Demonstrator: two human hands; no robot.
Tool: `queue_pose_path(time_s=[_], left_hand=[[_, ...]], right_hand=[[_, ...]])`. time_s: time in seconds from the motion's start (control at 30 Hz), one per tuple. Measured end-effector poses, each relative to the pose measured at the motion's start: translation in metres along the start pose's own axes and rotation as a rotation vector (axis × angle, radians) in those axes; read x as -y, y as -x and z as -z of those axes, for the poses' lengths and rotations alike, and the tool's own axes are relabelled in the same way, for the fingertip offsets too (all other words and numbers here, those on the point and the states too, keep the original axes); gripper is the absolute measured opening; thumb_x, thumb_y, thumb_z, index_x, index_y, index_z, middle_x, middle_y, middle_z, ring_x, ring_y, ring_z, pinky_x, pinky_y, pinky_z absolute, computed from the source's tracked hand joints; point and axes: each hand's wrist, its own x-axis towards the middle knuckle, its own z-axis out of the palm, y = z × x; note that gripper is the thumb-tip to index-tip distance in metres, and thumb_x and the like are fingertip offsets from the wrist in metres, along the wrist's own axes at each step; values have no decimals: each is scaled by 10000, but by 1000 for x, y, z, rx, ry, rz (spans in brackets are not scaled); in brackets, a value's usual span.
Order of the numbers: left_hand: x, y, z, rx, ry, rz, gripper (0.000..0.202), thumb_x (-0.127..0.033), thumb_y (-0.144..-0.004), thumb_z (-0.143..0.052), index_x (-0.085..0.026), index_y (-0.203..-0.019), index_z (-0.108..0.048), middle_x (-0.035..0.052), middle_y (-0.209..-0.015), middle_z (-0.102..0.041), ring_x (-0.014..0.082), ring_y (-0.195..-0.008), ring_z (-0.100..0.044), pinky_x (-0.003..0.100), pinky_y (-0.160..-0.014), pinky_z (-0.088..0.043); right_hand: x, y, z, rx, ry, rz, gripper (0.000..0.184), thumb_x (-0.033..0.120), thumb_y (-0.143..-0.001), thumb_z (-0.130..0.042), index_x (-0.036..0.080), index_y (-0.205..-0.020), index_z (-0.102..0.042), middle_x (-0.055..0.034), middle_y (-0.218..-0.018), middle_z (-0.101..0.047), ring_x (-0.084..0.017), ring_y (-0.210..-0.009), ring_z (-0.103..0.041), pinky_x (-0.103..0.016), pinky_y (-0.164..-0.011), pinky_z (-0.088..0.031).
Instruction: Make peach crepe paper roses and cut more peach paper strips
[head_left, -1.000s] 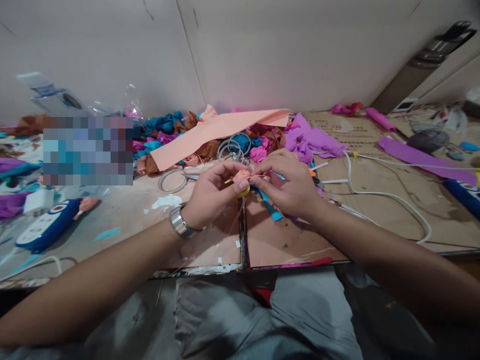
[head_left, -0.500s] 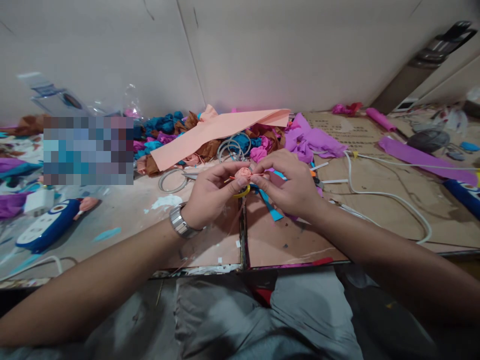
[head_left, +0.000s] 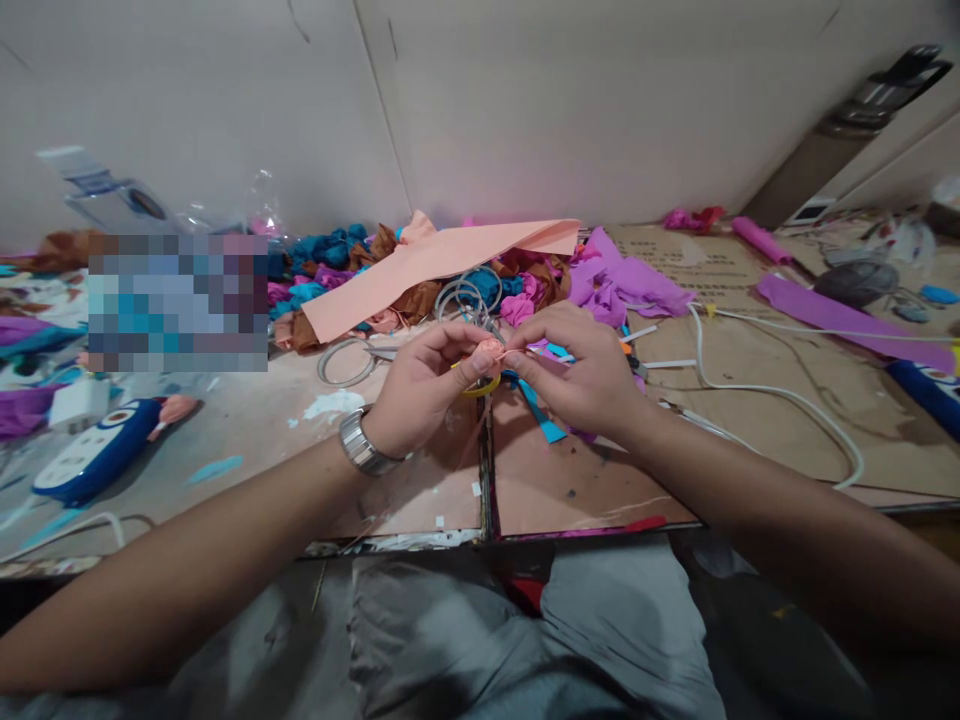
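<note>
My left hand pinches a small peach paper rose between thumb and fingers, above the middle of the work board. A yellow ring hangs under that thumb. My right hand is closed on a thin orange thread that runs from the rose. The fingers of both hands nearly touch and hide most of the rose. A metal watch is on my left wrist.
Behind the hands lie a peach paper sheet, wire coils, crumpled blue, brown and purple paper. A white cable runs at right, a blue stapler-like tool at left, a teal strip under my right hand.
The hands have drawn closer together around the rose, which is now more covered by my left thumb and fingers. The arms have hardly shifted.
</note>
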Motion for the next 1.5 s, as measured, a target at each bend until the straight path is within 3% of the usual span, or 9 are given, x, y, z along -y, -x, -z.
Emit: queue_pose_path(time_s=[0.43, 0.83, 1.07, 1.33, 1.5], left_hand=[[-7, 0, -1, -46, -292, -63, 340, -368, -769, -857, -174, -1035, -774, 77, -994, -772, 174, -877, -705, 286, -811, -583], [0, 2, 2, -35, -115, -27, 289, -322, -780, -849, -206, -1031, -763, 52, -993, -762, 159, -887, -706, 273, -829, -585], [-7, 2, -2, -3, -262, -87, 282, -291, -771, -857, -190, -1020, -773, 56, -979, -772, 154, -876, -704, 261, -812, -582], [0, 0, 2, -93, -126, 10, 314, -379, -785, -834, -189, -1019, -748, 67, -1004, -768, 184, -910, -720, 287, -829, -579], [2, -3, 6, -158, -147, -9, 286, -401, -806, -807, -189, -986, -740, 52, -963, -750, 160, -849, -698, 264, -795, -552]], right_hand=[[-1, 1, -1, 8, -27, -24, 132, 300, -905, -693, 211, -811, -666, -41, -859, -731, -201, -844, -641, -367, -824, -456], [0, 1, -1, 41, -55, -7, 137, 287, -941, -624, 223, -832, -677, -36, -864, -739, -195, -846, -645, -370, -843, -469], [-3, 2, -3, 45, -13, 14, 128, 292, -926, -637, 222, -824, -668, -32, -858, -736, -200, -851, -637, -375, -844, -445], [-1, 0, 1, 78, 36, 1, 116, 287, -878, -690, 216, -969, -678, -41, -957, -744, -215, -909, -653, -366, -847, -456], [-9, -5, 10, 147, 45, -11, 93, 278, -907, -640, 218, -960, -689, -52, -955, -755, -213, -886, -682, -354, -811, -491]])
